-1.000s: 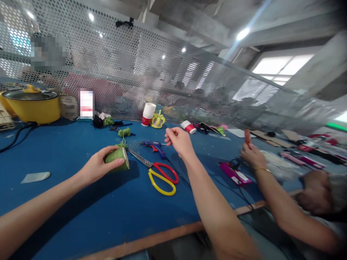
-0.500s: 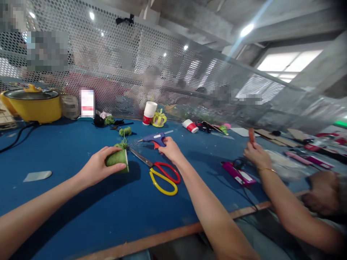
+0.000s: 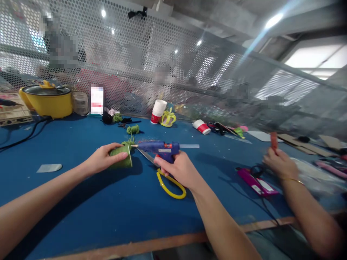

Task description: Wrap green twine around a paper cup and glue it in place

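Head view: we are now bringing the glue gun (image 3: 159,148) to the green cup (image 3: 121,159).
Our right hand (image 3: 180,169) is gripping the gun, raised off the table since a moment ago; our left hand (image 3: 104,159) is clasping the cup.

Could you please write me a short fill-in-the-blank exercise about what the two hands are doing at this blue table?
1. The right hand grips a blue ____ whose nozzle points at the cup.
2. The left hand holds a cup wrapped in ____ yarn, lying on its side.
3. Under the right hand lie scissors with a ____ handle loop showing.
4. At the far left of the table stands a ____ pot with a lid.

Missing words: glue gun; green; yellow; yellow
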`<action>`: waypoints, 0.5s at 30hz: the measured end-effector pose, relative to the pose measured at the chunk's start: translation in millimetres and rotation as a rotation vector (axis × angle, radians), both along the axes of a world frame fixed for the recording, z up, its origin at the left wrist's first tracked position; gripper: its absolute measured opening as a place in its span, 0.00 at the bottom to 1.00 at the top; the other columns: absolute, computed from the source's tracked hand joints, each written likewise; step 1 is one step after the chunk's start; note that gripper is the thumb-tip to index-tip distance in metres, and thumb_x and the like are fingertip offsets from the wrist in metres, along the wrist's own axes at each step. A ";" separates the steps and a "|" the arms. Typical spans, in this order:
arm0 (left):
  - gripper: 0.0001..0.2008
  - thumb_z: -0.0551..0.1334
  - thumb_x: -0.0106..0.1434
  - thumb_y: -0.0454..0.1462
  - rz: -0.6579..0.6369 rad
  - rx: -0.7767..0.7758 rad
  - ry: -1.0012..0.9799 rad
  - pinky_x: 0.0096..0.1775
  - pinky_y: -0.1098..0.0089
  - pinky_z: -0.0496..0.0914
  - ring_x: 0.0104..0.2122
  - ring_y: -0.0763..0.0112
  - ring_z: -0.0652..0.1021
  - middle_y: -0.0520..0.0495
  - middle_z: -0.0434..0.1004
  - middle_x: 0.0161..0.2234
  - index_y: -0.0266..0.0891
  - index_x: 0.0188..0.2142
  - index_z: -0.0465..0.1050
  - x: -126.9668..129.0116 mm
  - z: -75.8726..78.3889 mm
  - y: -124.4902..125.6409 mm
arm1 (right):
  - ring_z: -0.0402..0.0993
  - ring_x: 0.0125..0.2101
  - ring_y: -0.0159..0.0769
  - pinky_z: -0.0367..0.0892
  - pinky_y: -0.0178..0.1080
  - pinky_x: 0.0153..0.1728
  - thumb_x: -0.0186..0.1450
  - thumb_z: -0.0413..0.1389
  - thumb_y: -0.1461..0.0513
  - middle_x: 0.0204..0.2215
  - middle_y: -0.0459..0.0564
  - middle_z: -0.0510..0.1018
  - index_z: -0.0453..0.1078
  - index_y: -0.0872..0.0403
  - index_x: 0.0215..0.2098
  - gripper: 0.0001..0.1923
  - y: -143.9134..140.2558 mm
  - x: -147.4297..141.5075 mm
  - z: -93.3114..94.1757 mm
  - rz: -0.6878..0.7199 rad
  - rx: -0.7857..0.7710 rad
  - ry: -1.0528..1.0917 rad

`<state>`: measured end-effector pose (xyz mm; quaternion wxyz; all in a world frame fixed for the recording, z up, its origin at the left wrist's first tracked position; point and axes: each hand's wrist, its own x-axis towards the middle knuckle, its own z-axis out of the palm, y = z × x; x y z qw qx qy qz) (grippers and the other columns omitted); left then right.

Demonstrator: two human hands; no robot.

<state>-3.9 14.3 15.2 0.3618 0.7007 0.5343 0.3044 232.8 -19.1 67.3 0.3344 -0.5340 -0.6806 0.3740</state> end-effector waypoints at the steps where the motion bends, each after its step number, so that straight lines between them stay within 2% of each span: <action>1: 0.31 0.57 0.52 0.56 0.004 -0.025 -0.034 0.36 0.65 0.68 0.37 0.56 0.74 0.41 0.75 0.40 0.36 0.46 0.68 -0.2 -0.1 0.3 | 0.64 0.16 0.27 0.64 0.32 0.18 0.55 0.56 0.56 0.15 0.43 0.68 0.68 0.57 0.28 0.11 0.4 0.5 -0.3 -0.005 0.015 0.001; 6: 0.30 0.55 0.54 0.56 0.023 -0.207 -0.312 0.35 0.68 0.68 0.41 0.58 0.74 0.41 0.74 0.43 0.37 0.48 0.67 1.2 -0.5 -0.8 | 0.62 0.14 0.25 0.62 0.31 0.18 0.54 0.58 0.55 0.14 0.42 0.67 0.67 0.58 0.25 0.12 15.8 8.5 -8.5 -0.120 0.039 0.077; 9: 0.28 0.55 0.56 0.53 0.002 -0.254 -0.470 0.37 0.69 0.69 0.43 0.60 0.73 0.42 0.73 0.46 0.39 0.49 0.66 2.7 0.1 -2.3 | 0.65 0.15 0.25 0.62 0.30 0.17 0.52 0.60 0.56 0.19 0.45 0.72 0.69 0.58 0.26 0.13 26.4 10.9 -14.5 -0.188 -0.021 0.325; 12: 0.29 0.60 0.54 0.50 0.023 -0.116 -0.507 0.40 0.67 0.69 0.43 0.60 0.73 0.41 0.72 0.46 0.37 0.51 0.62 7.8 3.7 -6.0 | 0.70 0.21 0.28 0.67 0.31 0.22 0.48 0.63 0.58 0.26 0.48 0.76 0.69 0.57 0.28 0.12 29.0 1.9 -18.6 -0.182 -0.120 0.608; 15: 0.32 0.63 0.50 0.48 0.109 0.055 -0.435 0.40 0.64 0.69 0.43 0.58 0.73 0.39 0.71 0.45 0.34 0.51 0.59 17.4 5.8 -11.0 | 0.73 0.23 0.31 0.70 0.34 0.27 0.47 0.64 0.59 0.25 0.49 0.77 0.69 0.57 0.27 0.13 25.2 -15.5 -24.2 -0.137 -0.229 0.757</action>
